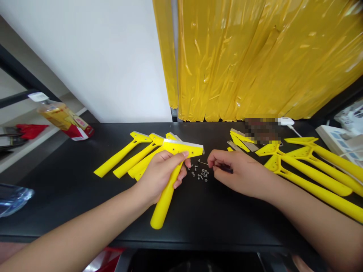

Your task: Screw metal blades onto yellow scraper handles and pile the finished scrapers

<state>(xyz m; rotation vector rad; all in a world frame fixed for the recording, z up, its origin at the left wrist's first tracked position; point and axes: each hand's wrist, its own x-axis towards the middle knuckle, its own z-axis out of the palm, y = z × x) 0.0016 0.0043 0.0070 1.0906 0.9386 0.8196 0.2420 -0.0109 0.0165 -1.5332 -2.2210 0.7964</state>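
My left hand (166, 170) is closed round the neck of a yellow scraper (164, 206), its thumb on the flat head. A pale metal blade edge runs along the head's top, and two holes show below it. In my right hand (232, 170) is a thin-shafted screwdriver (203, 163), its dark handle mostly hidden by the fingers. The shaft points left, its tip at a small screw (199, 161) right of the scraper head. Several loose screws and nuts (204, 173) lie on the black table (215, 223) between my hands.
Several yellow scrapers with blades (119, 156) lie left of my hands. More yellow handles (317, 177) lie at right, near yellow head plates (241, 139). A drink bottle (66, 119) stands back left, a clear bottle (14, 200) front left, and a white power strip (340, 141) far right.
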